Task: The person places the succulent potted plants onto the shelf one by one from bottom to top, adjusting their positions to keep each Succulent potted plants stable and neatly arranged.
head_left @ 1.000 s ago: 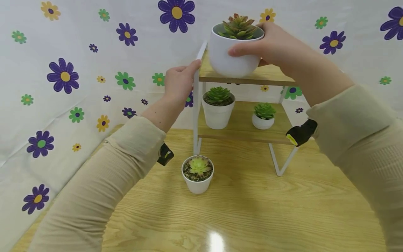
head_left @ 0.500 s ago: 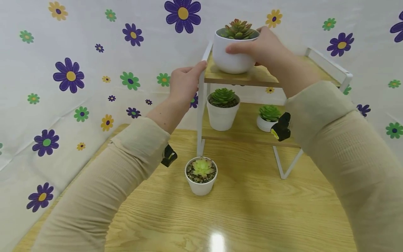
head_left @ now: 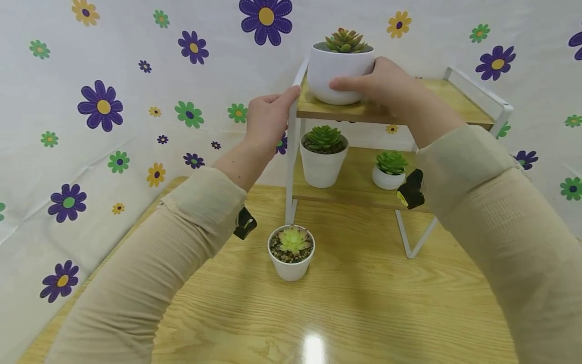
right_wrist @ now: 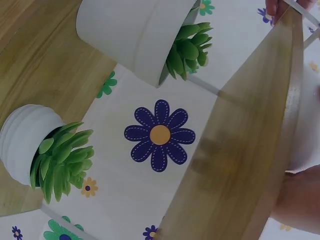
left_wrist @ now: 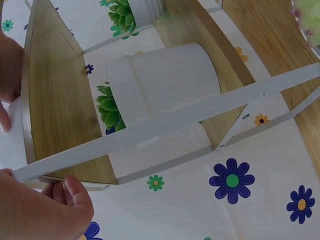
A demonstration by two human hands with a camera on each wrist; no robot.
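A white pot (head_left: pixel 338 65) with a red-tipped green succulent (head_left: pixel 345 41) stands upright at the left end of the top board of a two-tier wood-and-metal plant stand (head_left: pixel 459 101). My right hand (head_left: pixel 391 88) holds this pot from the right, thumb across its front; the other fingers are mostly hidden behind it. With my left hand (head_left: pixel 268 119) I grip the stand's white left frame near its top. In the left wrist view, the curled fingers (left_wrist: pixel 67 192) close on the white metal bar (left_wrist: pixel 145 132). The right wrist view catches little of the right hand (right_wrist: pixel 300 200).
On the lower board stand a larger white pot (head_left: pixel 323 167) and a small ribbed white pot (head_left: pixel 388 179), both with green succulents. Another potted succulent (head_left: pixel 291 265) sits on the wooden table (head_left: pixel 364 303) before the stand's left leg. A flower-patterned cloth (head_left: pixel 136 91) hangs behind.
The white pot has moved slightly back and come down on the top board. My right hand has slid lower on its side. My left hand keeps its grip while the view shifts a little.
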